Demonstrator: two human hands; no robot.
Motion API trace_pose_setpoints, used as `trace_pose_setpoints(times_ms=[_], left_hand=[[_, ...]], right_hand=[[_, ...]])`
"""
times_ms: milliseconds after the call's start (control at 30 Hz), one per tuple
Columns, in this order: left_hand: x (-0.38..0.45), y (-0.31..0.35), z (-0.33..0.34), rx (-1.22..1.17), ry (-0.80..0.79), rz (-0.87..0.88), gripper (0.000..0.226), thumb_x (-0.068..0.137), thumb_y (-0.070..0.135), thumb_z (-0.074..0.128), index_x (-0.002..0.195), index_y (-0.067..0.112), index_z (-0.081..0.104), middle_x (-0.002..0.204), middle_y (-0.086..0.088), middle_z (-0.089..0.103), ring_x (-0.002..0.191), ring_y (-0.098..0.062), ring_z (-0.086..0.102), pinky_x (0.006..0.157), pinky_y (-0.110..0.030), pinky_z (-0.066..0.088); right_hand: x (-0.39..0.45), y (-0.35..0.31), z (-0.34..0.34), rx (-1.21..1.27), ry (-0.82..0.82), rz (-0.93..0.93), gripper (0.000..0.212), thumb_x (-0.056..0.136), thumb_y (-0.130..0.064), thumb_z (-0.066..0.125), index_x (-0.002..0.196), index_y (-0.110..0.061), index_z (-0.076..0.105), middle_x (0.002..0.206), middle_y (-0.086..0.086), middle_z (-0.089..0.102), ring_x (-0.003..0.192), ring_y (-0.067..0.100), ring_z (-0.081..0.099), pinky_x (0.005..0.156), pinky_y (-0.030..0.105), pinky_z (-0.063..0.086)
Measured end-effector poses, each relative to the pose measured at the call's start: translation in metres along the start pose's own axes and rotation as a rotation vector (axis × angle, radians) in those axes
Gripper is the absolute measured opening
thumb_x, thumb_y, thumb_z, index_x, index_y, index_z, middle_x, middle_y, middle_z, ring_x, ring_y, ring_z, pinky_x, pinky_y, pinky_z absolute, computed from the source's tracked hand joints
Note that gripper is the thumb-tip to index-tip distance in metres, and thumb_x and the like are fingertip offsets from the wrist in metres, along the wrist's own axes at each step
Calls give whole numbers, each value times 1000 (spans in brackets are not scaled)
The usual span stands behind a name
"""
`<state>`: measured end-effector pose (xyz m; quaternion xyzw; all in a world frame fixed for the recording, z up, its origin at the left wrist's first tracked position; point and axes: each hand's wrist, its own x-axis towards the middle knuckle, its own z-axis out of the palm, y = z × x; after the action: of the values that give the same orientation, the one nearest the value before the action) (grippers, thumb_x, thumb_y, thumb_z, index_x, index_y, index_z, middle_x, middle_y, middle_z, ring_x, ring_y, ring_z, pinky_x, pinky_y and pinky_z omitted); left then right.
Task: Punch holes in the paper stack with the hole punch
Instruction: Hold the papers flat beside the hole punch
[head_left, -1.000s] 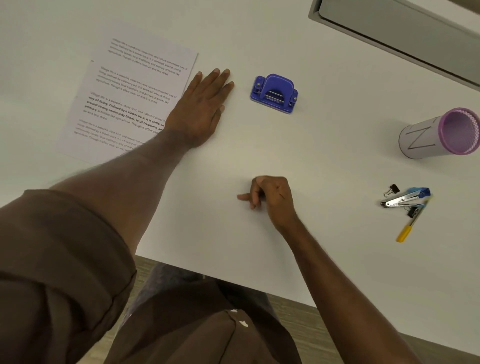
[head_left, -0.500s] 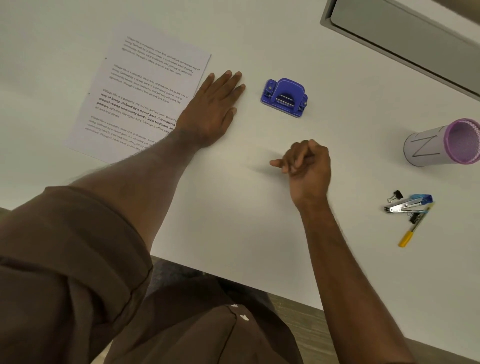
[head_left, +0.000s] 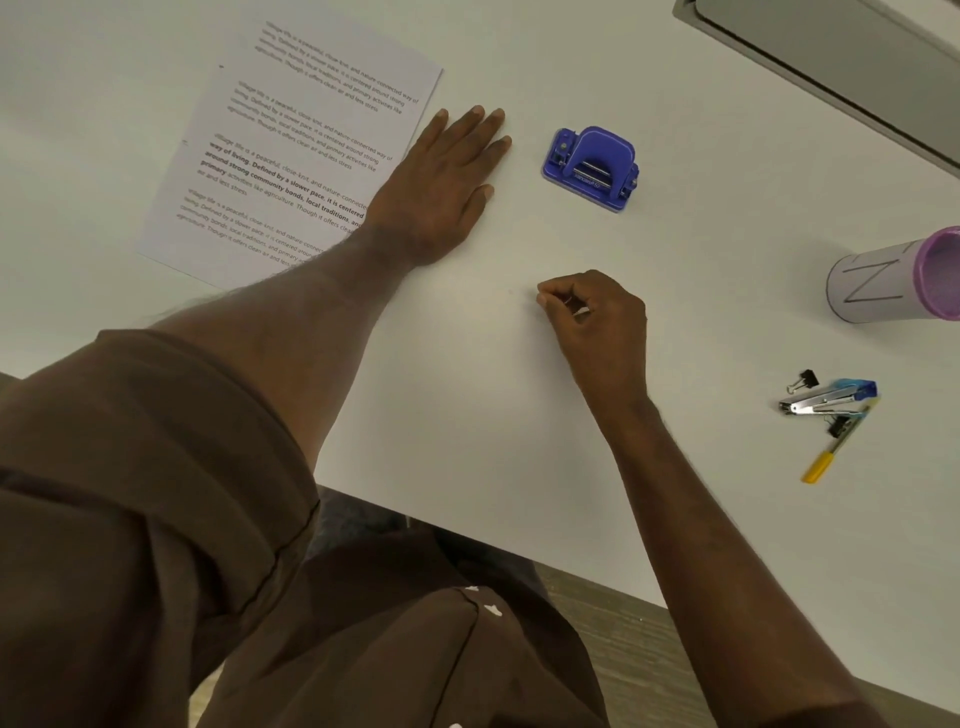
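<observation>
The paper stack (head_left: 291, 150) lies flat at the far left of the white table (head_left: 467, 405), printed side up, with the left hand (head_left: 441, 182) spread flat, fingers straight, its heel on the stack's near right corner and its fingers on the bare table, probably to steady the sheets. The blue hole punch (head_left: 592, 169) sits untouched just right of those fingertips, while the right hand (head_left: 597, 312) rests nearer the body, loosely curled, holding nothing that shows
</observation>
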<state>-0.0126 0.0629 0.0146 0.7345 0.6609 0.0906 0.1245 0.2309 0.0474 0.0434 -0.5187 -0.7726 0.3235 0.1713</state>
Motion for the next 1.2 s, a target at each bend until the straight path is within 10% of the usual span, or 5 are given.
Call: trace_pose_setpoints(times_ms=[833,1200], left_hand=[[1,-1,4,-11,27,4,55,105,28,28,157,10,30,168,-9,21,156,-28,17,128,-47,11],[3,-4,8,-39,41,18,54,106,27,31,157,10,31,168,-10,22,156,-28,17,128,-46,10]], right_hand=[[32,-53,34,-871,-420,-284,19,84,14,53,94,0,62,93,15,61,86,31,60,60,34,35],[38,-23,18,-349,-307,78,9,83,-16,56,84,-8,59,80,2,61,74,24,59,67,36,48]])
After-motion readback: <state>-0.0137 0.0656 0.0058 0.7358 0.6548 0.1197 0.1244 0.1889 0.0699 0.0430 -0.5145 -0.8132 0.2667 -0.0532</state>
